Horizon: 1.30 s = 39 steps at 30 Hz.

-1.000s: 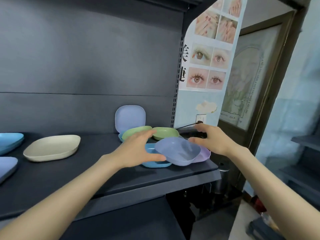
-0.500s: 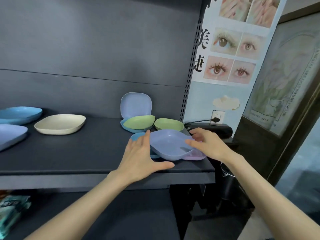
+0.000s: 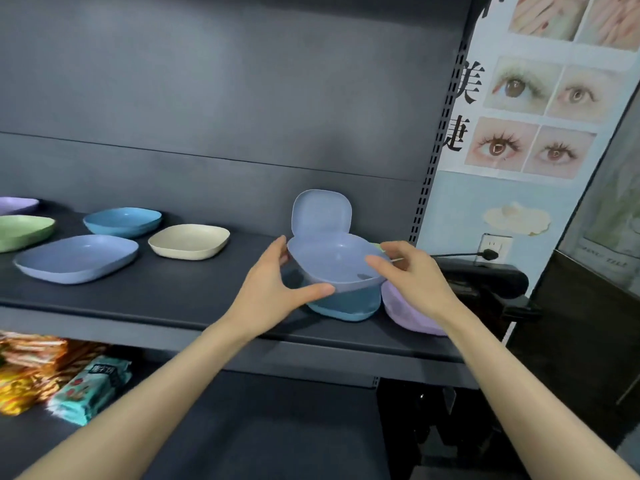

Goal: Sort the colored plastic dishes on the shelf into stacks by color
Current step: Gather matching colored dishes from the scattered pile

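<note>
I hold a periwinkle dish lifted and tilted above the dark shelf. My left hand grips its left rim, thumb under the front edge. My right hand pinches its right rim. Under it lies a blue dish, and a lilac dish sits to the right on the shelf. Another periwinkle dish leans upright against the back wall. A sliver of a green dish shows behind my right fingers.
To the left on the shelf lie a cream dish, a large periwinkle dish, a blue dish, a green dish and a lilac dish. Snack packets lie on the lower shelf. A black appliance stands right.
The periwinkle dish has risen off the blue dish and tilted, with both hands now closed on its rims. The view swung left, bringing more dishes into sight.
</note>
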### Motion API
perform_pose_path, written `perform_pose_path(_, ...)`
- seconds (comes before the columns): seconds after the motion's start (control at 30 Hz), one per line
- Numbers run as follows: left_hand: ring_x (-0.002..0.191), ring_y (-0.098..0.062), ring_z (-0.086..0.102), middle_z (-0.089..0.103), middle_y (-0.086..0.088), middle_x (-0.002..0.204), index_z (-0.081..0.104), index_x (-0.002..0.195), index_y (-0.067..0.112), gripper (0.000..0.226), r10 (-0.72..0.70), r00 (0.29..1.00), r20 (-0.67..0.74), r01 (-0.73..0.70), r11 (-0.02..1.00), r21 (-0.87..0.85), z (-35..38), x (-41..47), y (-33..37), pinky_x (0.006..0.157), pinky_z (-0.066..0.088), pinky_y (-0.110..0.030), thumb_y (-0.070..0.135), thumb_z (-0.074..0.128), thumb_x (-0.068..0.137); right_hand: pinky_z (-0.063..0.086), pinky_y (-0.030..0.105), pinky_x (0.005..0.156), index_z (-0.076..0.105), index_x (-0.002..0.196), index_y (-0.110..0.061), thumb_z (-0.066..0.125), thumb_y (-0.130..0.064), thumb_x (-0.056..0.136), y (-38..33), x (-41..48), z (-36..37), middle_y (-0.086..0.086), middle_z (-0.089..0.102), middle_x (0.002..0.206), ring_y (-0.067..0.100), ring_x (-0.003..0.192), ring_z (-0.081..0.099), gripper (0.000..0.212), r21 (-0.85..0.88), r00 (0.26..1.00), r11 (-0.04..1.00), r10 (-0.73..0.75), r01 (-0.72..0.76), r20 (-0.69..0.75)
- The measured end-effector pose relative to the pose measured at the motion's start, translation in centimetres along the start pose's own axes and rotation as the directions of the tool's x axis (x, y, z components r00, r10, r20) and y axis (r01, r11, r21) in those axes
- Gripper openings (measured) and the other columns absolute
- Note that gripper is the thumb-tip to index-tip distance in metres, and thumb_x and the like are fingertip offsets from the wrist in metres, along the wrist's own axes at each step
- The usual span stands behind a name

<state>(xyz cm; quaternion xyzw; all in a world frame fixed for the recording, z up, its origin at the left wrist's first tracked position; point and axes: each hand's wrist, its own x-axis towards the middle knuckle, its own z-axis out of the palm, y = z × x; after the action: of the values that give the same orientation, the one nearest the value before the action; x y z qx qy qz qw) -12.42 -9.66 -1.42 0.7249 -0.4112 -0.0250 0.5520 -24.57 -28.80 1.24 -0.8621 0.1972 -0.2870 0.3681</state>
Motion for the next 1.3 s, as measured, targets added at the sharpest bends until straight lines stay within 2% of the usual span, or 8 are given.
perform_pose_path(0.13, 0.127, 0.003, 0.043, 0.049, 0.019, 0.132, 0.040, 0.128, 0.029, 0.091, -0.070, 0.997, -0.019, 0.067, 0.991, -0.114, -4.3, 0.4, -2.8, 0.110, 0.034, -0.026, 0.044, 0.088, 0.053, 0.044, 0.010, 0.071, 0.055, 0.125, -0.016, 0.064, -0.040, 0.087, -2.4, 1.5, 3.8, -0.012, 0.062, 0.104, 0.004, 0.093, 0.060, 0.046, 0.074, 0.999, 0.997, -0.005, 0.003, 0.033)
perform_pose_path(0.37, 0.118, 0.011, 0.049, 0.054, 0.023, 0.125, 0.046, 0.117, 0.035, 0.068, -0.084, 0.992, 0.095, 0.101, 0.976, -0.194, -11.6, 1.3, -6.7, 0.108, 0.035, -0.020, 0.025, 0.081, 0.061, 0.044, 0.021, 0.081, 0.054, 0.129, -0.006, 0.062, -0.034, 0.090, -6.3, 3.6, 11.1, -0.004, 0.060, 0.121, 0.022, 0.108, 0.057, 0.049, 0.183, 0.997, 0.983, -0.018, 0.003, 0.080)
perform_pose_path(0.5, 0.115, 0.000, 0.057, 0.059, 0.012, 0.127, 0.047, 0.131, 0.023, 0.077, -0.076, 0.990, 0.121, 0.098, 0.979, -0.181, -15.7, 2.3, -8.9, 0.103, 0.044, -0.025, 0.023, 0.085, 0.065, 0.045, 0.009, 0.073, 0.062, 0.114, -0.019, 0.064, -0.036, 0.087, -8.4, 4.2, 15.5, -0.015, 0.066, 0.099, 0.011, 0.099, 0.061, 0.032, 0.229, 0.995, 0.973, -0.015, -0.009, 0.102)
perform_pose_path(0.63, 0.098, 0.008, 0.062, 0.056, 0.011, 0.119, 0.050, 0.106, 0.041, 0.056, -0.058, 0.995, 0.079, 0.072, 0.979, -0.190, -19.7, 2.8, -11.3, 0.077, 0.047, -0.005, 0.007, 0.079, 0.072, 0.046, 0.005, 0.071, 0.058, 0.111, -0.025, 0.069, -0.030, 0.084, -9.6, 4.7, 19.4, -0.017, 0.065, 0.107, -0.009, 0.095, 0.060, 0.029, 0.354, 0.992, 0.934, -0.007, -0.038, 0.125)
perform_pose_path(0.87, 0.103, 0.003, 0.063, 0.065, 0.007, 0.117, 0.055, 0.124, 0.009, 0.057, -0.106, 0.990, -0.095, 0.079, 0.964, -0.254, -26.3, 2.1, -14.4, 0.085, 0.048, -0.009, 0.004, 0.079, 0.072, 0.047, 0.012, 0.088, 0.053, 0.116, -0.034, 0.073, -0.022, 0.080, -12.8, 5.4, 25.3, -0.016, 0.062, 0.119, -0.005, 0.109, 0.059, 0.043, 0.429, 0.973, 0.903, -0.098, -0.001, 0.209)
perform_pose_path(1.03, 0.104, 0.006, 0.061, 0.065, 0.011, 0.115, 0.058, 0.118, 0.017, 0.044, -0.075, 0.977, -0.198, 0.031, 0.975, -0.220, -29.3, 0.5, -15.7, 0.084, 0.047, -0.007, 0.005, 0.072, 0.078, 0.048, 0.015, 0.088, 0.052, 0.110, -0.044, 0.074, -0.027, 0.080, -15.0, 5.7, 29.1, -0.013, 0.053, 0.128, -0.001, 0.114, 0.055, 0.041, 0.444, 0.965, 0.893, -0.177, 0.074, 0.193)
perform_pose_path(1.17, 0.112, 0.004, 0.057, 0.064, 0.016, 0.118, 0.054, 0.123, 0.024, 0.048, -0.042, 0.980, -0.195, 0.010, 0.987, -0.159, -31.8, -0.5, -17.0, 0.090, 0.044, -0.008, 0.019, 0.070, 0.078, 0.046, 0.007, 0.083, 0.054, 0.124, -0.026, 0.071, -0.020, 0.082, -16.3, 5.5, 32.1, -0.040, 0.052, 0.108, -0.004, 0.112, 0.054, 0.046, 0.472, 0.958, 0.874, -0.224, 0.116, 0.180)
perform_pose_path(1.3, 0.113, 0.002, 0.058, 0.065, 0.025, 0.114, 0.053, 0.123, 0.027, 0.051, -0.050, 0.990, -0.134, 0.037, 0.994, -0.104, -34.1, -1.1, -18.7, 0.099, 0.044, -0.022, 0.031, 0.072, 0.076, 0.043, 0.002, 0.078, 0.050, 0.130, -0.021, 0.073, -0.026, 0.080, -17.1, 4.8, 34.8, -0.016, 0.058, 0.123, -0.005, 0.112, 0.054, 0.056, 0.477, 0.963, 0.874, -0.198, 0.090, 0.181)
